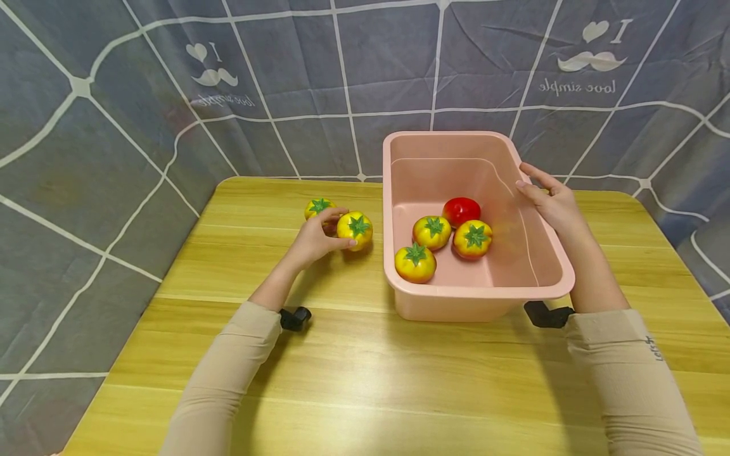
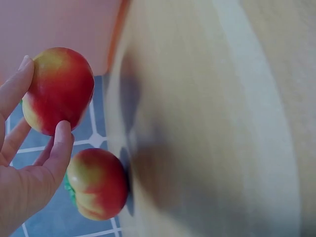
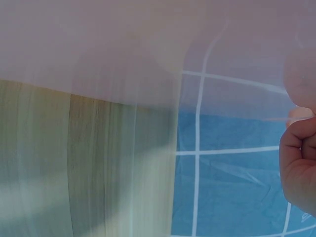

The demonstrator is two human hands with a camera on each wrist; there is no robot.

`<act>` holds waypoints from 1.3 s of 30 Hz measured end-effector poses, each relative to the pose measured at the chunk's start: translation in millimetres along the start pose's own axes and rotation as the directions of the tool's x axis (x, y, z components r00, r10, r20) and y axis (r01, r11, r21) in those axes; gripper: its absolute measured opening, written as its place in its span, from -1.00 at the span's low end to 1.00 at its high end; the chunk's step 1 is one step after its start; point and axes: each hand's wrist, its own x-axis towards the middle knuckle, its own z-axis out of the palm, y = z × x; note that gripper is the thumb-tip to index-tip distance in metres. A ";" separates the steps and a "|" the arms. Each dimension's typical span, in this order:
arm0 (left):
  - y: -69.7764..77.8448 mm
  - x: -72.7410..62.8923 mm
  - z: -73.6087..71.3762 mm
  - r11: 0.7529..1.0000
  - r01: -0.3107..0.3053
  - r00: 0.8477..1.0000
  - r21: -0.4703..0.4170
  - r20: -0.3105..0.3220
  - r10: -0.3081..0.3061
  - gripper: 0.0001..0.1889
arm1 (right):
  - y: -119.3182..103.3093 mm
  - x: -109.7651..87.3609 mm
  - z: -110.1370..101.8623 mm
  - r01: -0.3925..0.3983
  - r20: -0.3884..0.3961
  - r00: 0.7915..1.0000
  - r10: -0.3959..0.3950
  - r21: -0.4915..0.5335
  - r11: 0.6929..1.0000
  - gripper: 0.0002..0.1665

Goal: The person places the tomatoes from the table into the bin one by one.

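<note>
My left hand (image 1: 315, 240) pinches a yellow-and-red tomato (image 1: 355, 230) with a green star-shaped calyx between thumb and fingers, just left of the pink bin. In the left wrist view this tomato (image 2: 59, 91) is raised off the table, its red underside showing. A second tomato (image 1: 319, 206) sits on the table behind my left fingers. My right hand (image 1: 556, 206) grips the right rim of the pink bin (image 1: 479, 292), thumb on the inner side. Inside the bin lie three yellow-topped tomatoes (image 1: 415, 263) and one showing its red side (image 1: 461, 211).
The wooden table (image 1: 342, 386) runs beneath both arms. A grey-blue cloth (image 1: 285, 69) with white grid lines hangs behind the table and along its left side. Black wrist straps (image 1: 295, 318) sit at both sleeve cuffs.
</note>
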 end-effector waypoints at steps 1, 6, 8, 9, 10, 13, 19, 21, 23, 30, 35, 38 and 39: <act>1.6 0.2 -1.0 1.000 -0.001 1.000 -0.007 -0.005 0.001 -0.32 | -0.1 0.0 0.0 0.000 0.001 1.000 0.000 0.003 1.000 -0.26; 11.2 0.5 -6.6 0.999 -0.020 0.999 -0.032 -0.043 0.018 -0.32 | -0.6 -0.4 -0.2 0.000 0.009 1.000 -0.001 0.040 0.999 -0.25; 15.9 -0.1 -8.9 0.998 -0.026 0.998 -0.048 -0.062 0.023 -0.33 | -0.5 -0.7 -0.2 0.003 0.008 1.000 -0.003 0.036 0.999 -0.26; 18.3 -0.6 -10.1 0.998 -0.030 0.997 -0.055 -0.071 0.026 -0.33 | -0.4 -0.8 -0.1 0.004 0.006 1.000 -0.004 0.035 0.999 -0.26; 21.2 -1.4 -11.1 0.997 -0.033 0.996 -0.065 -0.082 0.028 -0.33 | -0.4 -0.8 0.0 0.006 0.004 1.000 -0.006 0.033 0.999 -0.27; 30.0 -3.2 -13.2 0.994 -0.044 0.994 -0.099 -0.104 0.034 -0.32 | -0.2 -0.4 -0.1 0.013 -0.006 1.000 -0.012 0.005 1.000 -0.28; 51.8 -9.4 -16.6 0.987 -0.099 0.985 -0.123 -0.150 0.080 -0.33 | -0.9 0.8 -0.7 0.009 -0.011 1.000 -0.009 -0.051 0.999 -0.27; 59.0 -11.7 -17.4 0.986 -0.120 0.981 -0.119 -0.166 0.099 -0.33 | -1.1 1.3 -0.7 0.006 -0.010 1.000 -0.007 -0.061 0.998 -0.27; 66.0 -13.8 -17.6 0.982 -0.138 0.977 -0.128 -0.177 0.115 -0.34 | -1.4 1.5 -0.7 0.003 -0.010 1.000 -0.003 -0.062 0.998 -0.27; 83.7 -18.7 -12.9 0.966 -0.190 0.973 -0.177 -0.166 0.161 -0.34 | -1.1 1.8 -0.4 -0.017 0.012 1.000 0.016 0.047 0.999 -0.26; 90.9 -18.6 -9.6 0.959 -0.205 0.973 -0.195 -0.144 0.179 -0.36 | -0.9 3.0 -0.8 -0.021 0.018 1.000 0.021 0.024 0.999 -0.26; 95.6 -19.3 -6.8 0.954 -0.208 0.976 -0.218 -0.118 0.186 -0.36 | -0.8 3.5 -1.1 -0.024 0.016 1.000 0.023 0.028 0.999 -0.26; 97.0 -19.7 -5.6 0.952 -0.208 0.976 -0.226 -0.106 0.188 -0.36 | -0.9 3.6 -1.1 -0.027 0.017 1.000 0.026 0.030 0.999 -0.26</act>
